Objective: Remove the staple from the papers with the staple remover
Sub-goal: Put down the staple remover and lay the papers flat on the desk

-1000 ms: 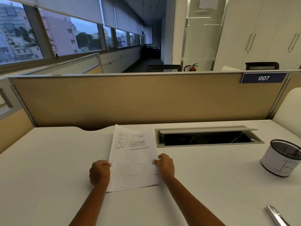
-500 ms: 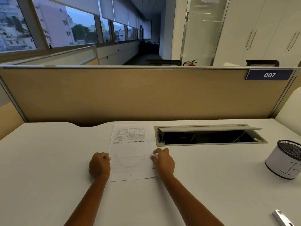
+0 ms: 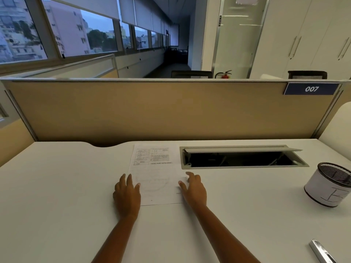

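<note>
Stapled papers (image 3: 154, 173), flat on tabletop (image 3: 57, 196): left hand (image 3: 126, 195) and right hand (image 3: 194, 188), both open and empty, press opposite edges, seemingly steadying them; metal tool (image 3: 321, 252) well right.

An open-plan office: a white worktop (image 3: 57, 196) behind a tan cubicle partition (image 3: 152, 109) numbered 007 (image 3: 311, 89), with white cabinets (image 3: 313, 35), window blinds (image 3: 85, 4) and a fire extinguisher (image 3: 225, 74) beyond.

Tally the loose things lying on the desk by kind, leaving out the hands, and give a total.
Stapled papers: 1
Mesh pen cup: 1
Shiny metal tool, at the near right edge and only partly in view: 1
Total: 3
</note>
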{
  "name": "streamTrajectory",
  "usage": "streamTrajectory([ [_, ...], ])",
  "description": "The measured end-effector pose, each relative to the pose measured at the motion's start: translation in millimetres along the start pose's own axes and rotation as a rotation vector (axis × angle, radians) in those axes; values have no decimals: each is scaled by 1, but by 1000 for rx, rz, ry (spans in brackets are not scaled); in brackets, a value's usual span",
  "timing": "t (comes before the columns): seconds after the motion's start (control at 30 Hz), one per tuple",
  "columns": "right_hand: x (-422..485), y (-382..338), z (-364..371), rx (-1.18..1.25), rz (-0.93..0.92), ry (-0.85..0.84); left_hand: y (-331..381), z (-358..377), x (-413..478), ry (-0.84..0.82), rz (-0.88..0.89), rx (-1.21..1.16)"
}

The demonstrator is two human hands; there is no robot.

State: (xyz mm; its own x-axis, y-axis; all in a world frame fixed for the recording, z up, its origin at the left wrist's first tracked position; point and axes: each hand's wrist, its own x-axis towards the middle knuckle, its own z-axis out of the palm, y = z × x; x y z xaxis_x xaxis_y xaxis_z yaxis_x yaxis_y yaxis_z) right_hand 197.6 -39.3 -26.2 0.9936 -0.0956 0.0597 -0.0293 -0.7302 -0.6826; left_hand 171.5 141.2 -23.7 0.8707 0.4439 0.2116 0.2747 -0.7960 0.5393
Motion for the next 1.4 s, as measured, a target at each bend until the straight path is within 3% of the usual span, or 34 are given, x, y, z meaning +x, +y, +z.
streamTrajectory([
  [0.2,-30,20,-33,4,-7,4,27,4,-46,-124,218,52],
  [0.43,-77,70,-99,-351,-108,215,50,13,-101,-169,318,167],
  [0.7,-130,132,-155,-594,76,290,50,13,-145,-175,338,240],
  [0.83,-151,156,-165,-517,187,195,53,9,-160,-175,332,234],
  [0.93,-162,159,-169,-506,258,237,54,8,-166,-167,331,222],
  [1.13,-169,160,-170,-453,297,276,50,7,-170,-123,309,215],
  [1.4,-162,164,-175,-531,290,199,47,7,-162,-112,306,231],
])
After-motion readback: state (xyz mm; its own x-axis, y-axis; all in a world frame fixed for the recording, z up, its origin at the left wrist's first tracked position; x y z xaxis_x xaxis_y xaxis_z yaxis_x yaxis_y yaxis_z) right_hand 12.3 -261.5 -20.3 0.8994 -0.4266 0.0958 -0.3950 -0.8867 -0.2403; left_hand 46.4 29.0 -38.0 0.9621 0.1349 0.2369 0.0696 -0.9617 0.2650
